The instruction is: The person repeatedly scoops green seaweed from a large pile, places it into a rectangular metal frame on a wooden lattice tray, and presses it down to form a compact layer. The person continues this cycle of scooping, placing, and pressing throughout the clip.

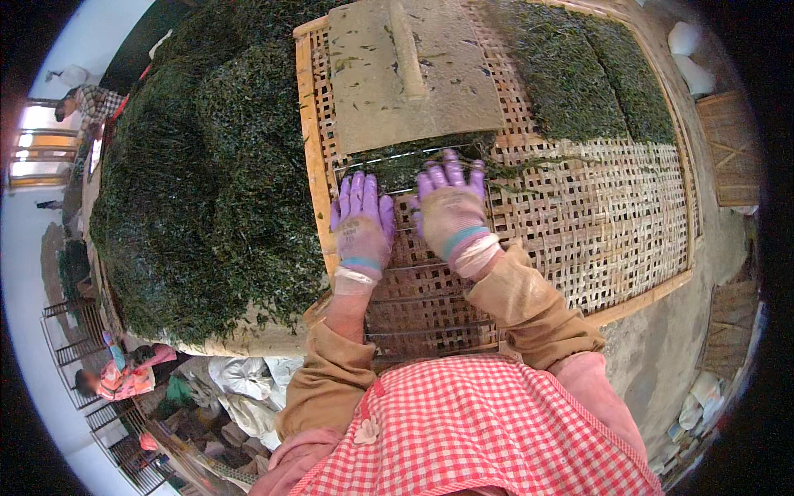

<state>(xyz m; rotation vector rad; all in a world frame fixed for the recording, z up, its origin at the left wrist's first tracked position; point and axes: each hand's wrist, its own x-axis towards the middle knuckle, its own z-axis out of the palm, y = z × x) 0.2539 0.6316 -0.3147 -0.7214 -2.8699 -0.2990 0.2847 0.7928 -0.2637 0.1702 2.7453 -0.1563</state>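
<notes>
My left hand (363, 220), in a purple-fingered glove, lies flat with spread fingers at the left part of a thin metal-rod frame (419, 266). My right hand (451, 201), gloved alike, rests to its right, fingertips on a strip of dark green leafy strands (397, 166). Both hands are palm down and seem to grip nothing. Just beyond the fingertips, a flat board (372, 80) with a raised bar handle (406, 56) covers part of the strands. All this lies on a woven bamboo tray (595, 211) with a wooden rim.
A large heap of green leafy strands (217, 167) fills the left side. Pressed green slabs (570, 80) lie at the tray's far right. White sacks (245, 381) are at the lower left. One person (127, 375) is at the lower left, another (93, 108) at the upper left.
</notes>
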